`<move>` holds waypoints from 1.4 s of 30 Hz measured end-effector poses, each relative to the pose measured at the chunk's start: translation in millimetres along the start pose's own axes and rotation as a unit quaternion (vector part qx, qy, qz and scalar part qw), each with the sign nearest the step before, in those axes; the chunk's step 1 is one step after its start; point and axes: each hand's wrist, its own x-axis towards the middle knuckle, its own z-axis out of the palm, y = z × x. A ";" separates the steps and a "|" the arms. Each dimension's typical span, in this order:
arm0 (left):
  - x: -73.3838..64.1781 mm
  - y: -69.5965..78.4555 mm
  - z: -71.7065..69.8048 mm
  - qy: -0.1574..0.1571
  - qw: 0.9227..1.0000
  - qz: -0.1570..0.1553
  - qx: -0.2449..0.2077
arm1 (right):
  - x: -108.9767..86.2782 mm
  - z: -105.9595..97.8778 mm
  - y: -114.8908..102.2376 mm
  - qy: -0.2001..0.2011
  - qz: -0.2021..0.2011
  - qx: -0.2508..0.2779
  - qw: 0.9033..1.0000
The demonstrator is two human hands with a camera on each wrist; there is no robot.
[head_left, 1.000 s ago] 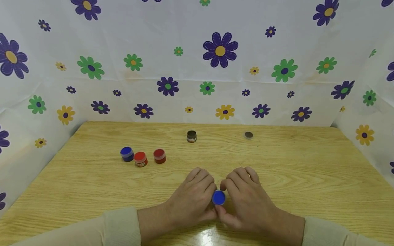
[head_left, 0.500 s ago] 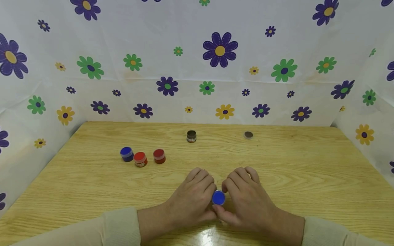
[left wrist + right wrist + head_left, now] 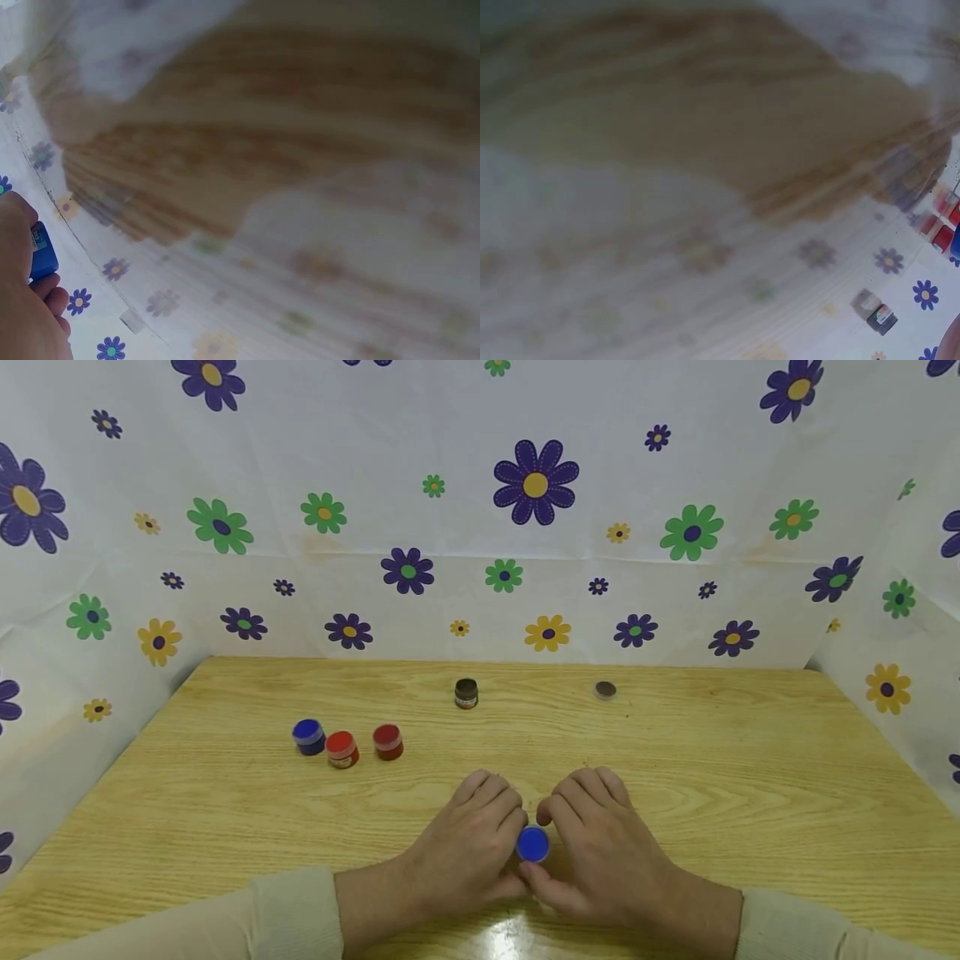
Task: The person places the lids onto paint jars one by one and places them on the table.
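Note:
Between both hands, near the front of the table, is a small jar of blue paint (image 3: 532, 843) with its bright blue top facing up. My left hand (image 3: 468, 843) grips it from the left, its curled fingers hiding much of the jar's side. On the other side, my right hand (image 3: 603, 847) pinches the rim, thumb at the front and bent index finger behind. The left wrist view catches the blue jar (image 3: 43, 255) sideways beside a hand (image 3: 26, 292). Only a sliver of the blue jar (image 3: 956, 241) shows at the right wrist view's edge.
Another blue jar (image 3: 309, 737), a bright red jar (image 3: 342, 749) and a dark red jar (image 3: 388, 742) stand at the left of the wooden table (image 3: 712, 760). Farther back are a dark jar (image 3: 467, 693) and a round dark lid (image 3: 605, 690). Flowered cloth (image 3: 465, 527) borders the table.
The right thumb has slid slightly left along the front of the blue jar's rim, and the index finger shifted a little away and back. The left hand and the other jars stay in place.

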 end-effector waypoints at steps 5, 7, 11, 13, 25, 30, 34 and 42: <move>0.7 0.4 0.1 0.009 1.000 0.000 -0.004 | 0.7 -0.8 -0.5 0.010 -0.006 0.018 1.000; 0.7 0.5 0.0 0.012 1.000 0.000 -0.006 | 0.7 -0.9 -0.6 0.012 -0.008 0.021 1.000; 0.8 0.4 -0.1 0.012 1.000 0.000 -0.006 | 0.3 -1.0 -0.6 0.004 -0.008 0.019 1.000; 0.9 0.4 -0.1 0.011 1.000 -0.001 -0.006 | 0.2 -1.0 -0.8 0.000 -0.008 0.016 1.000; 1.0 0.2 -0.3 0.014 1.000 -0.001 0.001 | 0.6 -0.8 -1.4 -0.004 0.000 0.007 1.000; 0.7 0.1 -0.5 0.012 1.000 -0.001 0.000 | -0.2 0.3 -0.5 0.003 -0.002 0.008 1.000; 0.4 0.2 -0.6 0.011 1.000 0.000 0.001 | -0.2 1.4 -0.3 0.008 -0.003 0.004 1.000; 0.5 0.4 -0.8 0.004 1.000 0.001 0.003 | 0.4 1.7 -0.6 0.007 -0.004 -0.009 1.000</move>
